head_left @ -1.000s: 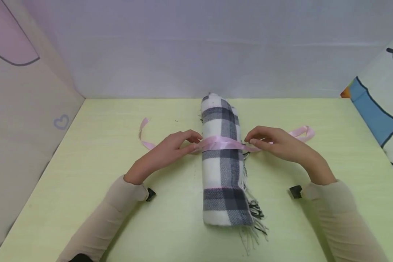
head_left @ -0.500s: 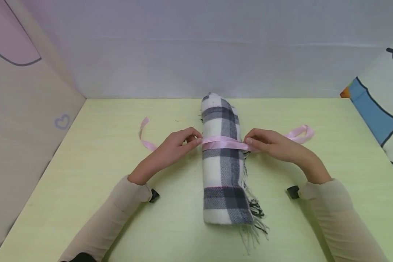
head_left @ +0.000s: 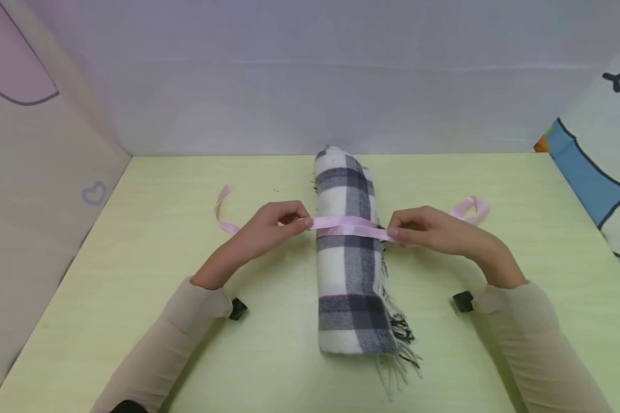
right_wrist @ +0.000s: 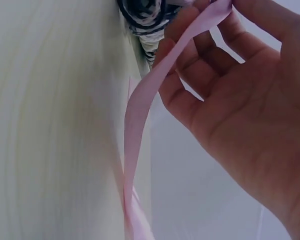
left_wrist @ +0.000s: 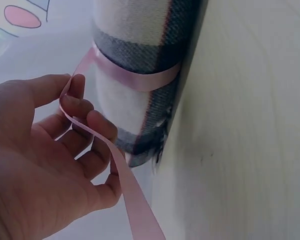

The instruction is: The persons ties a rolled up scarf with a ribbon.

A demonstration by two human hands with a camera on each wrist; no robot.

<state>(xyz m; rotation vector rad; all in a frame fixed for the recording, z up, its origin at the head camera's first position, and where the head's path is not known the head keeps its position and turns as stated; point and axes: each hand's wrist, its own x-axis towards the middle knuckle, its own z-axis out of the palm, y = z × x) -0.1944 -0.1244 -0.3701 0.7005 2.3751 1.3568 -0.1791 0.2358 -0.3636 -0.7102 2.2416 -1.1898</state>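
Plainly, the biggest thing in view is the pale backdrop (head_left: 310, 74), which rises behind the light yellow-green tabletop (head_left: 268, 355). Printed side panels flank it, the left panel (head_left: 36, 172) and the right panel (head_left: 594, 166), the latter with a blue shape. Two arms in beige sleeves (head_left: 539, 344) reach in from the near edge. Between them, in the middle of the tabletop, lies a rolled plaid scarf (head_left: 333, 269) in white, grey and dark checks, its length pointing away from the person. The left hand (head_left: 268, 229) pinches a pink ribbon (head_left: 343, 222) just beside the scarf's left edge; the right hand (head_left: 436, 230) pinches it just beside the right edge. Two strands cross the top of the scarf, the left hand on the farther one, the right hand on the nearer. A loose ribbon end curls beyond the left hand, and a loop lies past the right. Fringe (head_left: 402, 332) spills out along the scarf's right side. Smallest are a black block (head_left: 463, 302) at the right cuff and another at the left.
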